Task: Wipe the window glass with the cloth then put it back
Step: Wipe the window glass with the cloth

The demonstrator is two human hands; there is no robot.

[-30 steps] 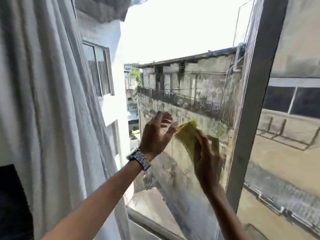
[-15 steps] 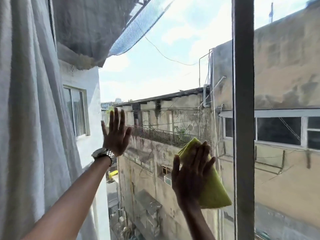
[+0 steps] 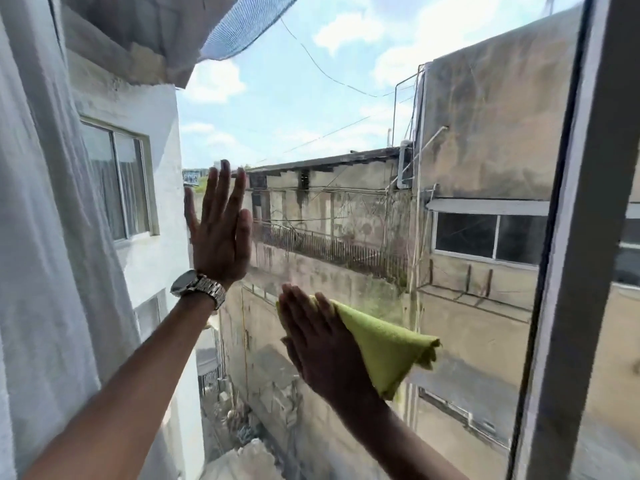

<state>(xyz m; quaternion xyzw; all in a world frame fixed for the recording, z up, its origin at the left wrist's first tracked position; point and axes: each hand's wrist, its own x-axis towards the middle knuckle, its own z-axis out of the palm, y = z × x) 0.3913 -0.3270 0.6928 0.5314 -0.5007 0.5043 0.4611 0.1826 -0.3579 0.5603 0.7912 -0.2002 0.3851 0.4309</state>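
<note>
Your green cloth (image 3: 388, 348) lies flat against the window glass (image 3: 346, 168), pinned there under your right hand (image 3: 322, 344), low in the pane and a little right of its middle. That hand is spread, palm toward the glass, fingers straight and close together, pointing up and to the left; it pinches nothing and simply presses the cloth to the pane. From under the palm the cloth fans out to the right and downward as a folded triangle, its bunched corner reaching toward the window frame (image 3: 575, 271) without touching it. Up and to the left of that pressing hand, your left hand (image 3: 218, 230) is also opened wide, fingers pointing upward and slightly parted, palm toward the glass; whether the palm actually rests on the pane you cannot tell from here. It holds nothing. Just below it a metal wristwatch (image 3: 197, 289) circles the wrist, with the bare forearm running down toward the lower left corner. Further left of both hands hangs a white curtain (image 3: 45, 271), filling that side of the view. Beyond the glass stand weathered concrete buildings (image 3: 485, 133) under a bright, partly cloudy sky.
</note>
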